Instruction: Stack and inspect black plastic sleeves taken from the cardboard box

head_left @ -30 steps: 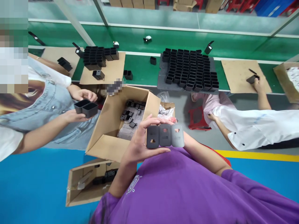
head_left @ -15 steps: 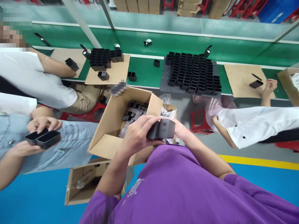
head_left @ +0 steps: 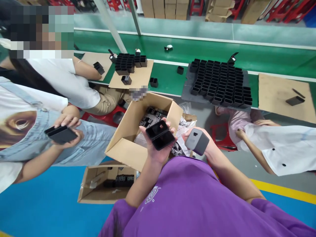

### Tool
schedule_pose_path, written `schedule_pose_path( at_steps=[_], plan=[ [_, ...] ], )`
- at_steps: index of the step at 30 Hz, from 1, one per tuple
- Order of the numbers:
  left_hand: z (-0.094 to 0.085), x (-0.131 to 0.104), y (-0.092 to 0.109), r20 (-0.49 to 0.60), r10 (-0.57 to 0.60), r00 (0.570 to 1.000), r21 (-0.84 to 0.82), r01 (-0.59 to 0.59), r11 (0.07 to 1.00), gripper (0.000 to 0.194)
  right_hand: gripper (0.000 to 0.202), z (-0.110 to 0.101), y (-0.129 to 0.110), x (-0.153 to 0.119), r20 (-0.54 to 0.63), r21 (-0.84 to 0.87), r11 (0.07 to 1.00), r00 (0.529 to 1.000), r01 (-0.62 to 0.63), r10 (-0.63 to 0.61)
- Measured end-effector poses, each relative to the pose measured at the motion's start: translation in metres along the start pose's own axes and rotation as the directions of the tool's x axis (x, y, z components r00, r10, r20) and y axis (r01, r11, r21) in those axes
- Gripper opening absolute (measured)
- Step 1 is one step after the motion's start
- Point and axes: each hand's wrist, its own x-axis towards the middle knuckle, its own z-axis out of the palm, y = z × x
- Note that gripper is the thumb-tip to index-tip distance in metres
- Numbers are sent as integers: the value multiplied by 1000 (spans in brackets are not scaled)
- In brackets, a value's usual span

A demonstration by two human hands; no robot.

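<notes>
The hands sit apart on my feed, each closed on something. The left hand (head_left: 158, 154), palm up, has its fingers wrapped round two black cases (head_left: 163, 141) just in front of the carton (head_left: 129, 123). Their mouths face up at my camera, so the depth runs away from me, and I can't make out the bottoms. Each mouth is a rounded rectangle, its long axis slanting from lower left to upper right; the pair lie with long sides together.

The right hand (head_left: 209, 148) grips a grey case (head_left: 194, 143), a little to the right of the pair and clear of it. I see its closed end turned up toward me, pierced by a small stepped cutout, with the body receding to the right. Its surface looks matt and smooth, like plastic, with softened corners; the black ones look glossier.

The carton is plain brown cardboard, flaps open, small dark parts (head_left: 148, 121) scattered inside. On the green bench (head_left: 166, 84) I see rows of cases (head_left: 219, 82), mouths up, packed on a flat grey mat (head_left: 189, 90).
</notes>
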Motion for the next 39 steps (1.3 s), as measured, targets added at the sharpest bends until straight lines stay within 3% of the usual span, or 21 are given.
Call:
schedule_pose_path(
  at_steps=[2,4,6,9,13,15,23,28,34,39],
  plan=[
    [3,-2,0,-26,-9,1000,7,9,1000,74,31,-2,-9,-4,144,-125,976,977,178,-160],
    [4,-3,0,-44,-7,999,-3,6,1000,72,28,-1,-22,-8,292,-204,907,907,368,-302],
    [5,-3,-1,-64,-4,998,-21,3,1000,71,25,2,-35,-13,367,-276,821,844,499,-390],
    [8,-4,-2,-100,-10,995,-46,6,999,69,22,9,-48,-21,395,-405,687,793,604,-464],
    [12,-5,-3,-128,-31,991,-95,19,995,68,25,19,-53,-28,512,-505,426,658,750,-552],
    [15,-6,-3,-138,-39,990,-125,22,992,68,26,22,-53,-29,540,-524,343,615,780,-574],
    [17,-11,-4,-122,65,990,-9,-67,998,71,27,23,-55,-32,551,-571,284,616,770,-564],
    [22,-10,-1,-134,64,989,-96,-78,992,64,27,24,-56,-34,531,-531,315,599,786,-599],
    [26,-11,1,-223,50,973,-131,-81,988,70,23,27,-59,-38,549,-548,212,539,809,-639],
    [26,-12,4,-221,12,975,-183,-54,982,68,25,31,-58,-39,577,-551,151,505,821,-642]
  ],
)
